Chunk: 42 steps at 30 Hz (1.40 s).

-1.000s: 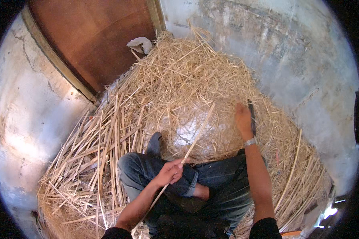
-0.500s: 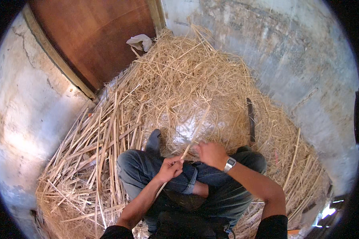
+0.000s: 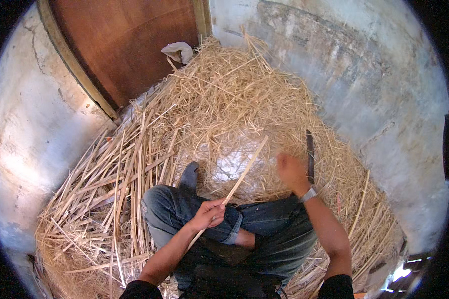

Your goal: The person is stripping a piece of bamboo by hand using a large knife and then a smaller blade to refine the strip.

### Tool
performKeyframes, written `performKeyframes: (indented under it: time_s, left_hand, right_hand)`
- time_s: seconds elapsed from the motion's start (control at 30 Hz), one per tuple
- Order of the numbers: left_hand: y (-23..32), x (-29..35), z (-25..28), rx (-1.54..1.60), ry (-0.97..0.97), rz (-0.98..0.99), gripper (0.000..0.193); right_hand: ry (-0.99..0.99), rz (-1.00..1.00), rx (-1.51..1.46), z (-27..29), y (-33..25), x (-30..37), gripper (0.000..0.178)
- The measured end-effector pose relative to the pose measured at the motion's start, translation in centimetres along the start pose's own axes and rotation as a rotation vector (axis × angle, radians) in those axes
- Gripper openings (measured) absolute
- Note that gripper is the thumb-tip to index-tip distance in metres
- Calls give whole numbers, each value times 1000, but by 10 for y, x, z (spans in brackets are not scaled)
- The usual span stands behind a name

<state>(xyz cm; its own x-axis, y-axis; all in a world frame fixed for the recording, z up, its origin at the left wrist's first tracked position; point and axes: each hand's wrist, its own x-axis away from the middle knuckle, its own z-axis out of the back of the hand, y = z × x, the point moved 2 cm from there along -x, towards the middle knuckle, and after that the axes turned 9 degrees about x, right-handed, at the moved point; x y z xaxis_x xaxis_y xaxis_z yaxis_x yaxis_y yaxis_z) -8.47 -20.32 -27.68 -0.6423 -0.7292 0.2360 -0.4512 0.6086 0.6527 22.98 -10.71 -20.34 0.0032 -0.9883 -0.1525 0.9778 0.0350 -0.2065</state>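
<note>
A long pale strip [image 3: 247,169], which looks like split bamboo or cane, slants up and away across my lap. My left hand [image 3: 209,214] is closed around its lower part, and the tail end runs on below the wrist. To the right of the strip and apart from it, my right hand [image 3: 291,172] is curled and somewhat blurred. Whatever its fingers hold, if anything, I cannot make out. A wristwatch [image 3: 308,194] is on that wrist. A dark, narrow, blade-like bar [image 3: 310,155] lies on the shavings just beyond the right hand.
A heap of thin shavings [image 3: 239,89] rises in front of me to the wall corner. Many similar strips [image 3: 129,174] lie piled on the left. A brown door [image 3: 124,45] and a white bag [image 3: 178,52] are at the back. Stained walls [image 3: 384,84] enclose both sides.
My right hand has moved away from the strip, up and to the right. The left hand keeps its hold on the strip at nearly the same place. The view has shifted slightly.
</note>
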Motion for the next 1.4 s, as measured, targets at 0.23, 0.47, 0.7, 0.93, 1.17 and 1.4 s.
performKeyframes:
  time_s: [0.23,0.47,0.7,0.93,1.17,1.4]
  left_hand:
    - [8,5,-9,166,62,-7,31]
    - [-7,9,-17,106,-138,27,43]
    - [-4,0,-4,-24,-62,-73,46]
    - [2,1,-11,-49,-1,-109,46]
    - [4,3,-2,85,131,-143,48]
    - [-9,38,-14,-163,-116,-126,54]
  right_hand:
    - [-326,354,-28,9,-125,76,51]
    - [42,25,126,-31,66,-50,45]
    - [83,-156,-90,22,41,-36,53]
    - [-222,370,-77,11,-117,83,43]
    - [-113,365,-53,-28,-110,49,38]
    - [43,-315,-5,6,80,-60,60]
